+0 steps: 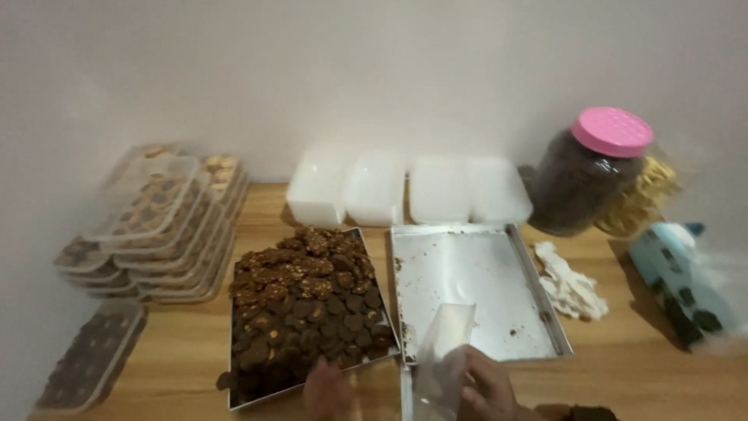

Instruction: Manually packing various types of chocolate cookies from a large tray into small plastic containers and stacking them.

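Right hand [487,386] fingers pinching clear plastic container [444,355] near desk [623,366] front edge. Left hand [327,390] at cookie tray [304,312]; finger state blurred, cannot tell. Second tray [475,288] emptied, crumbs only. Filled boxes [156,226] stacked left; many cookies unpacked.

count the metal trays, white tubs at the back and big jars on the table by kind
metal trays: 2, the cookie tray and the near-empty tray
white tubs: 4
jars: 2, the pink-lidded jar and the jar behind it
total: 8
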